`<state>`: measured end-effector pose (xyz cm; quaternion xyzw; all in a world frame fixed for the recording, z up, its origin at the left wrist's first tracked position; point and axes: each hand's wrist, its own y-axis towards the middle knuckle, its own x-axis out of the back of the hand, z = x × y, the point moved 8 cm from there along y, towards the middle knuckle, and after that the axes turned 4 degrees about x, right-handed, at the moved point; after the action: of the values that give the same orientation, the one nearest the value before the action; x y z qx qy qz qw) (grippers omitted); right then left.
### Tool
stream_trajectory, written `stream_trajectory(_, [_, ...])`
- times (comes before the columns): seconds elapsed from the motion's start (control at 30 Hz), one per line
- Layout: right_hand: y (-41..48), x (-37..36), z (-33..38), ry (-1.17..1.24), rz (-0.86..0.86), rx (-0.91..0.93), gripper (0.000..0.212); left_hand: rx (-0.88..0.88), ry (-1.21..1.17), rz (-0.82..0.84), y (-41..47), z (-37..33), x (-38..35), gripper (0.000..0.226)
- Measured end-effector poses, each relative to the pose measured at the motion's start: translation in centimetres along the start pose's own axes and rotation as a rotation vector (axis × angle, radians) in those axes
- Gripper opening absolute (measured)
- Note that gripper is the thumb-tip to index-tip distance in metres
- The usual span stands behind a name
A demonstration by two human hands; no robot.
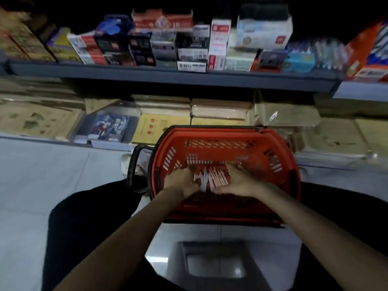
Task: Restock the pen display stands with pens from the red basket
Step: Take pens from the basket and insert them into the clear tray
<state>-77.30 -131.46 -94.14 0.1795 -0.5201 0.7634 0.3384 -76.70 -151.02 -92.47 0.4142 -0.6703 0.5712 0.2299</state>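
Pale floor tiles (42, 175) run along the left, beneath a low shelf stacked with flat brown cardboard packs (37, 120) and, beside them, a blue printed pack (109, 127). Further in, a black carry handle (132, 171) hangs folded down outside the left wall of the red basket (273, 148), which sits on the floor against the low shelf, between the person's dark-clad knees. Inside the basket, the left hand (180, 181) reaches in from the near rim, its grip curled round the left side of a bunch of red-and-white pens (212, 178) lying on the basket's bottom. The right hand (239, 181) meets it from the other side, fingers cupped over the far end of the same bunch and thumb along its near edge, so the pens are gathered between both palms. Above, a dark shelf edge (168, 76) carries a crowded row of stationery boxes, among them a tall white-and-red box (219, 45) near the centre and an orange-and-blue carton (369, 45) at the far right. Motion blur softens all print on the packaging.
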Motion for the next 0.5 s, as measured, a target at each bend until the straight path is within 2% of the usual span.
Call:
stream_trajectory(0.07, [2.2,-1.8,-1.1,0.016,0.042,-0.009,0.124,0.054,-0.011,0.081,1.9,0.7,-2.3,0.046])
stream_trajectory(0.13, [4.3,-3.6,-2.2,0.021,0.075,-0.04,0.111,0.12,-0.058,0.182,4.2,1.9,-5.0,0.061])
stream_trajectory(0.2, [6.9,-5.4,-2.9,0.04,0.066,-0.033,0.086,0.157,-0.131,0.258,6.1,3.0,-7.9,0.076])
stream_trajectory(0.3, [12.1,-9.4,-5.4,0.121,0.047,-0.009,0.036,0.213,-0.316,0.316,8.3,4.4,-11.7,0.055])
stream_trajectory(0.33, [13.7,-11.0,-6.4,0.155,0.071,-0.023,0.026,0.216,-0.357,0.337,9.3,4.7,-13.0,0.056])
stream_trajectory(0.4, [15.5,-12.4,-6.6,0.202,0.108,-0.045,0.024,0.154,-0.465,0.344,11.2,4.4,-15.1,0.083])
stream_trajectory(0.43, [16.2,-12.8,-6.8,0.199,0.106,-0.062,0.03,0.156,-0.5,0.333,12.6,5.0,-16.8,0.092])
stream_trajectory(0.5, [17.4,-13.9,-7.3,0.194,0.079,-0.078,0.032,0.219,-0.564,0.313,15.1,6.6,-20.4,0.089])
